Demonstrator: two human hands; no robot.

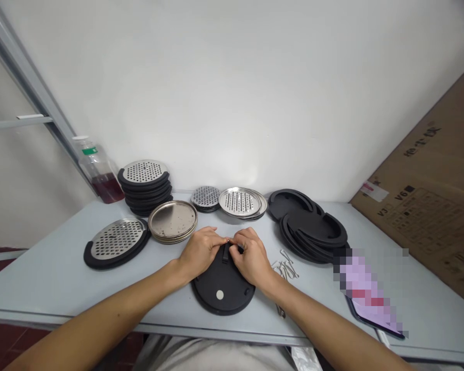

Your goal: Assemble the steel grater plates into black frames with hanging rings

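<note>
The black round base (224, 286) lies flat on the worktop (112, 293), close to its front edge, between the two forearms. The left hand (201, 252) and the right hand (251, 256) are both narrow: on each one, thumb and forefinger are pinched at the far end of the base, and the fingertips of the two hands almost meet there. Something small and shiny seems to be between them, but it is too small for me to tell what it is.

I judge the base to be moulded plastic, stiff and rather light, so it should not bend under the fingers. Its matt face looks not very slippery, yet on the smooth worktop the whole piece may turn or slide if it is pushed from one side only. The thick outer rim is, I think, the best place to take hold, with one hand on each side. The narrow black bar (226, 253) near the far end looks to be the more delicate part, and it is better not to lift by it. The thin wire clips (286, 269), beside the right wrist, are probably springy and light.
</note>
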